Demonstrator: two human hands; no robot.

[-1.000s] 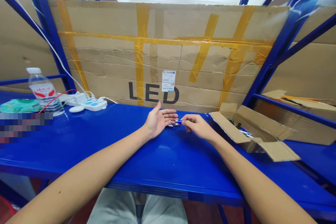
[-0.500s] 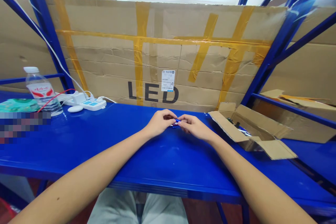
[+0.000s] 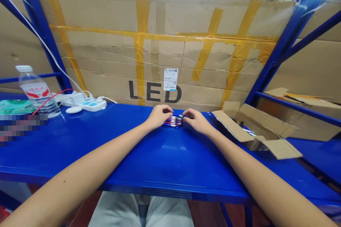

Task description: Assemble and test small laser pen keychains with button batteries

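Note:
Several pens with red, green, dark and silver parts lie side by side in a small row on the blue table. At the far side of this row is a blue pen. My left hand is closed with thumb and fingertips at the blue pen's left end. Its right end meets the pinched fingers of my right hand. The fingertips partly cover both ends of the row, so I cannot tell whether the blue pen touches the others.
At right stands an open cardboard box with pens inside. A power strip, a white oval object and a water bottle are at left. A large taped cardboard sheet closes off the table's back.
My hands have moved slightly apart and up in the picture, uncovering the row of pens that they mostly hid before. The camera view has shifted a little.

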